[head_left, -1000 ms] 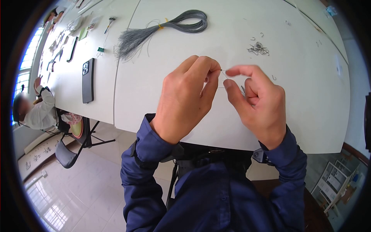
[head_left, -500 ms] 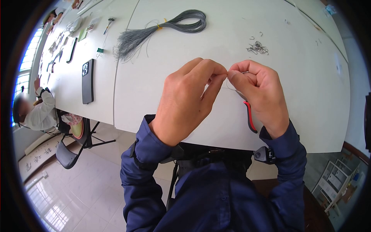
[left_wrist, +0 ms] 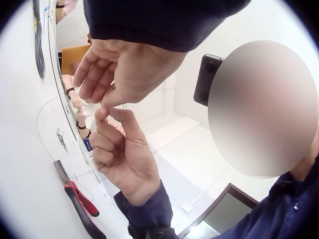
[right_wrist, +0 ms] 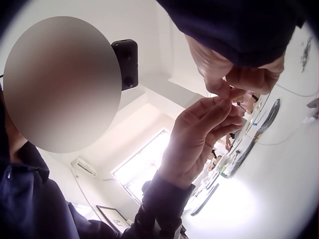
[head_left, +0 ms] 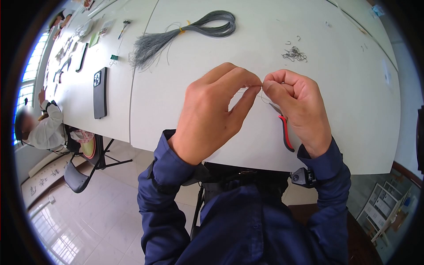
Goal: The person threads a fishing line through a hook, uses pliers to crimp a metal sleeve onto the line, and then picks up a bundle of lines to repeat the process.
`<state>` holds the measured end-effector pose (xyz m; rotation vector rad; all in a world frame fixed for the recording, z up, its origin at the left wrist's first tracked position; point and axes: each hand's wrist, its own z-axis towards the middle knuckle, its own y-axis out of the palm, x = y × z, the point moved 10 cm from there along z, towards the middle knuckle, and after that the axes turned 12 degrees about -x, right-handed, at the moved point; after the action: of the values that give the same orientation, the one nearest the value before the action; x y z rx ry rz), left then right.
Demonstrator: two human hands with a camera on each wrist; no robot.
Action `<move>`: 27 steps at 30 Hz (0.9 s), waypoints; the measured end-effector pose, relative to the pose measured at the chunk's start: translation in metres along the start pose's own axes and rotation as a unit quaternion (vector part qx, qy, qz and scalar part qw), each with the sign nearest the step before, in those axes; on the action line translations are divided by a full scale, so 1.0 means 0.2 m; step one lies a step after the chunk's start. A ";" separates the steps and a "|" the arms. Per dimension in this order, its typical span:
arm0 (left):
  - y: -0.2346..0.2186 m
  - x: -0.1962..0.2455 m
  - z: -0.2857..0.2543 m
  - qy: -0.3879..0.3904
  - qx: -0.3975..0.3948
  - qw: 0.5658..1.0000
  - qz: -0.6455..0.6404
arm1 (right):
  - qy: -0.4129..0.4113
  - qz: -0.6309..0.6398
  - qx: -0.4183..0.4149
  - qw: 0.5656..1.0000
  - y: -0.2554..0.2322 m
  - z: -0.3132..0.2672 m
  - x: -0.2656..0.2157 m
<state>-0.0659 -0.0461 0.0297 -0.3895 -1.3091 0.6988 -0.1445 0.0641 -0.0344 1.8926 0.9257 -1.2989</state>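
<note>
Pinching a thin wire (head_left: 260, 93) between both hands, left hand (head_left: 211, 115) and right hand (head_left: 297, 108) fingertips together above the white desk (head_left: 344, 101), red pliers (head_left: 285, 130) under right palm, wire bundle (head_left: 185, 30) and black phone (head_left: 100, 92) far off, left wrist view alone shows pliers lying flat.

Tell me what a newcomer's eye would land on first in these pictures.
First the two hands meeting fingertip to fingertip over the white table: the left hand and right hand pinch a thin wire between them. Next come the red-handled pliers, lying on the table under the right hand. Farther back lie a bundle of grey wire, a small pile of hooks and, to the left, a dark phone.
</note>
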 end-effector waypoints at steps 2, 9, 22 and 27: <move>0.00 -0.01 0.00 -0.004 0.002 1.000 -0.009 | 0.006 -0.010 -0.001 1.000 -0.01 0.00 0.01; -0.03 -0.06 -0.01 -0.046 0.014 0.997 -0.067 | -0.028 -0.029 0.005 0.999 -0.04 -0.02 0.00; -0.02 -0.04 -0.01 -0.032 0.015 0.999 -0.028 | -0.147 -0.279 0.072 0.946 0.04 -0.11 -0.21; 0.01 0.01 -0.02 -0.003 -0.004 1.000 -0.018 | -0.118 -0.227 0.038 0.966 -0.03 -0.04 -0.18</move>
<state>-0.0625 -0.0433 0.0285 -0.3698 -1.3224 0.6642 -0.1546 0.0662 0.0014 1.5835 1.2385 -1.8063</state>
